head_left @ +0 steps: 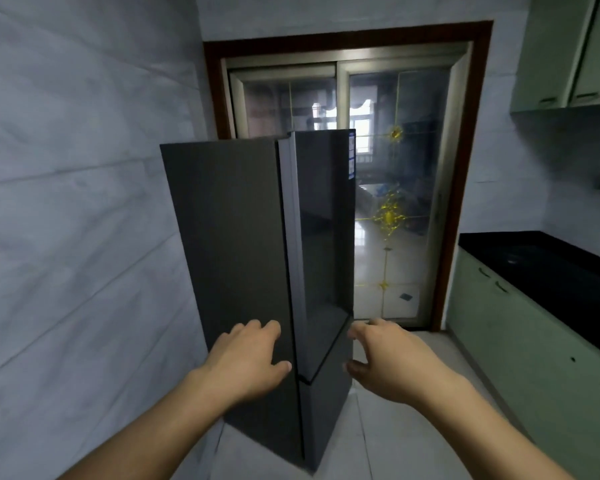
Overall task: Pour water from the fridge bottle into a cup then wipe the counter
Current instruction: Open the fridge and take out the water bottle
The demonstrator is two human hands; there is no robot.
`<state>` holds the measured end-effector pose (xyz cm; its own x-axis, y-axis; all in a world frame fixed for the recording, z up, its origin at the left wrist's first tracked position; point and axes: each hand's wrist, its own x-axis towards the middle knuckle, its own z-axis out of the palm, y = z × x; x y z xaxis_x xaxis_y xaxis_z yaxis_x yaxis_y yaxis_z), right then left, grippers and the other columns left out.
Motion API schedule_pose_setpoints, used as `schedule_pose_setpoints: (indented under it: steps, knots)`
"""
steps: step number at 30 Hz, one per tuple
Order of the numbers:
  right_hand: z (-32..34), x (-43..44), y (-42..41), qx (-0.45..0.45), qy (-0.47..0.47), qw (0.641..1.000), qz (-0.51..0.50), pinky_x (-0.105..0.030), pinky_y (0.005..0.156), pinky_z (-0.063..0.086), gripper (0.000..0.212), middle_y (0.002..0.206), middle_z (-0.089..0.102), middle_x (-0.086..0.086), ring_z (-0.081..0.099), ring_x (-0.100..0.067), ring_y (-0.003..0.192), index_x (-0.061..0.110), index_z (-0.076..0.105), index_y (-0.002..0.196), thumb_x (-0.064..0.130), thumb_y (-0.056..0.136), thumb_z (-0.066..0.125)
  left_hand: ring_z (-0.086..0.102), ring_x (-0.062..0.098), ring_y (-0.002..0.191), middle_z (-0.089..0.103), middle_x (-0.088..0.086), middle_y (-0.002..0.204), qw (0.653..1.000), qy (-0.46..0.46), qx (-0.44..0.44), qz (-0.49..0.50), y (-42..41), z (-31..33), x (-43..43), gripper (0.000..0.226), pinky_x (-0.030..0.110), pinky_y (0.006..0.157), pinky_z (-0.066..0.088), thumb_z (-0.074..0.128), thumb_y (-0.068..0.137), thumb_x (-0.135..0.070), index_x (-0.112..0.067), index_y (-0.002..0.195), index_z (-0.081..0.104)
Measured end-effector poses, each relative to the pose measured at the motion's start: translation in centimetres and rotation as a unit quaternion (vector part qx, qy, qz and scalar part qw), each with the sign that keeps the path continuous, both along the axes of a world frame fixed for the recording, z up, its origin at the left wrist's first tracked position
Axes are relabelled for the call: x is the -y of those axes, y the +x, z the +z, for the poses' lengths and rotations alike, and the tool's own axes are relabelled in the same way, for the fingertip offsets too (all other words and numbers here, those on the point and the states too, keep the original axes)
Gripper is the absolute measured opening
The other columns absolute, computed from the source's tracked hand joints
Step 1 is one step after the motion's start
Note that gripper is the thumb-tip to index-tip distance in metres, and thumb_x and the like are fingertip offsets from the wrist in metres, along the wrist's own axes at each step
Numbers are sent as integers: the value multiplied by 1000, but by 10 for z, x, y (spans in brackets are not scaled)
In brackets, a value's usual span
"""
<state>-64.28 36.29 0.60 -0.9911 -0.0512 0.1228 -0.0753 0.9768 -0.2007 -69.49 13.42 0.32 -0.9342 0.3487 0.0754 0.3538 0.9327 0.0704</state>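
A tall dark grey fridge [243,244] stands against the left wall, its glossy upper door [326,230] shut. My left hand [250,358] reaches toward the fridge's front left corner, fingers apart, holding nothing. My right hand [388,362] hovers at the right edge of the upper door near its bottom, fingers curled and apart, empty. The black counter [548,271] runs along the right side. No bottle, cup or cloth is in view.
A sliding glass door [395,202] with a brown frame is behind the fridge. Pale green base cabinets [520,348] sit under the counter and wall cabinets [568,53] hang above. Grey tiled floor [388,438] lies between fridge and cabinets.
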Motion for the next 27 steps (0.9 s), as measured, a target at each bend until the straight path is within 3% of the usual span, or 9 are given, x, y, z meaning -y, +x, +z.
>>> schedule_pose_setpoints:
  steps: [9,14,16,19,24,27]
  knots:
    - [12,-23,-175,-29,-9,996,78,-36,81,53,42,112,54,2,56,-19,98,29,51,123,52,89,60,54,23,112,56,1,123,999,12,-16,33,-155,10,-29,52,39,87,49,54,89,-60,-28,129,46]
    - [12,-16,-262,-96,-39,990,100,-38,80,56,39,110,51,3,56,-17,99,29,50,123,49,91,59,52,15,94,53,-6,108,996,67,-48,22,-248,9,-25,43,32,70,44,55,89,-58,-29,119,47]
    - [13,-9,-299,-153,-65,980,111,-35,82,55,37,115,49,3,53,-16,105,28,51,122,46,91,59,53,13,91,49,-9,102,992,110,-62,6,-288,6,-24,41,31,67,45,56,88,-58,-30,117,46]
    - [23,3,-352,-251,-81,958,115,-34,92,53,43,136,44,-2,44,-18,124,25,51,129,41,90,61,57,9,93,51,-12,105,974,220,-53,-19,-343,4,-28,37,35,75,55,61,87,-54,-35,112,43]
    - [36,16,-435,-382,-7,918,104,-45,112,35,52,153,36,-23,32,-40,141,13,56,135,32,88,66,60,14,111,61,-3,121,928,370,-29,-37,-416,-8,-45,52,36,95,54,73,84,-36,-25,128,48]
    - [36,19,-473,-422,63,897,114,-54,119,23,54,159,24,-23,15,-47,147,15,56,139,35,89,65,63,14,111,63,-2,120,910,412,-18,-41,-440,-17,-57,51,33,93,54,76,82,-31,-21,126,53]
